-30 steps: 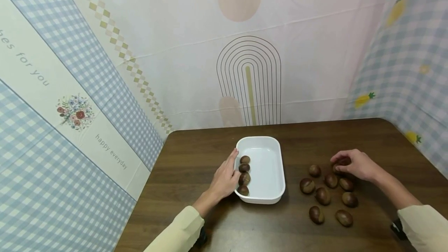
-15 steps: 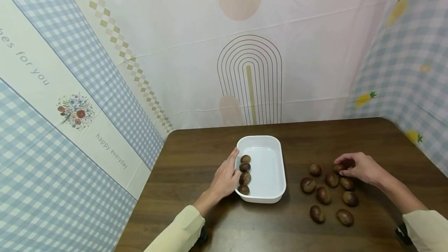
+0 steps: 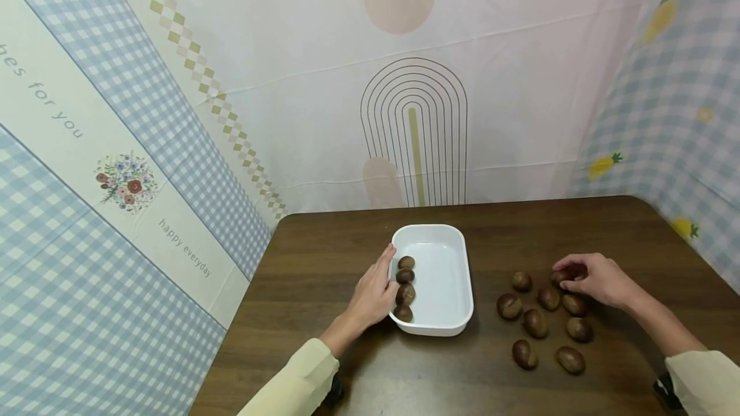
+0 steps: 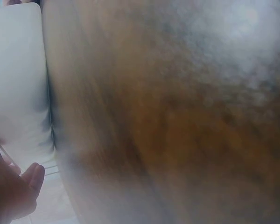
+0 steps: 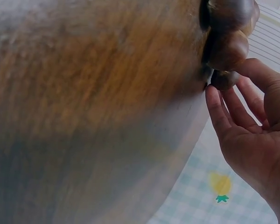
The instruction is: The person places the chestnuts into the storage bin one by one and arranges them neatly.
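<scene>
Pinched chestnut point(image 3: 559, 277): it is sitting on the right part of the table point(image 3: 324, 249), at the far side of the loose group; whether it is touching the wood, I cannot tell.
Right hand point(image 3: 601, 280): it is pinching this chestnut between thumb and fingers, from the right side; a round, smooth nut is probably needing support on two sides, so it is not rolling away.
Loose chestnuts point(image 3: 534, 323): eight are lying left of this hand and nearer to the person, spread a little, which is perhaps leaving room for fingers.
White dish point(image 3: 439, 287): it is standing between the two hands, likely for easy reach.
Row of chestnuts point(image 3: 406, 294): four are lining up inside, along the left wall, which is probably serving as a straight guide.
Left hand point(image 3: 371, 294): it is resting along that wall, fingers extended, grasping no chestnut, seemingly steadying the dish.
Printed cloth point(image 3: 520, 101): it is hanging behind the table.
</scene>
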### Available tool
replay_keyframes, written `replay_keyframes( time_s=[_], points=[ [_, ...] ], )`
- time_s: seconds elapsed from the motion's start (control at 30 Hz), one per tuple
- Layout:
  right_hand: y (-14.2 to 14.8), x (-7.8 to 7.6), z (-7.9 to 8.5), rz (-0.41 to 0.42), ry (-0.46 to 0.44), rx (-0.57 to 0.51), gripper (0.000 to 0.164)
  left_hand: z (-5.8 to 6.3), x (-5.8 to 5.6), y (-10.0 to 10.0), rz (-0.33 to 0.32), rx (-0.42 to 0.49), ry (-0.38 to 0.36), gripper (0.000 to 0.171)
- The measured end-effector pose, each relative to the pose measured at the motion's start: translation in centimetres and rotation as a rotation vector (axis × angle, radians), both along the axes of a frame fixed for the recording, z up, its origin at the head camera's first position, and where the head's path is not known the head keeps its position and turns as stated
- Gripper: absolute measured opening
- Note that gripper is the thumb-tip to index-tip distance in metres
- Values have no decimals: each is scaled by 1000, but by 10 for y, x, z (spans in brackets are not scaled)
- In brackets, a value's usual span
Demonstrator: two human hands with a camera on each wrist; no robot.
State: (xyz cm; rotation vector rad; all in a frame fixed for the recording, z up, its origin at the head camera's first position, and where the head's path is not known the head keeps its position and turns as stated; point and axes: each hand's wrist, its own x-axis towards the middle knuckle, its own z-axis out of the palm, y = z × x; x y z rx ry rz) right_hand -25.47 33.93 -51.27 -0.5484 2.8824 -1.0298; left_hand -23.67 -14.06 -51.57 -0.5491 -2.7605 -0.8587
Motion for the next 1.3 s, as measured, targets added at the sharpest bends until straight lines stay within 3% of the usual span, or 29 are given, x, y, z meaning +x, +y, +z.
replay_keyframes(
  time_s=[0.2, 0.53, 0.97, 1.3],
  points=[
    [-4, -6, 6, 2, -6, -37, 32, -1, 0, -1, 5, -3, 0, 71],
    [-34, -21, 31, 8, 9, -42, 34, 0, 1, 0, -13, 1, 13, 70],
    [-108, -51, 62, 66, 95, -89, 28, 0, 1, -1, -13, 3, 5, 69],
    [-167, -68, 71, 116, 136, -95, 25, 1, 2, -1, -16, 6, 22, 68]
  ],
)
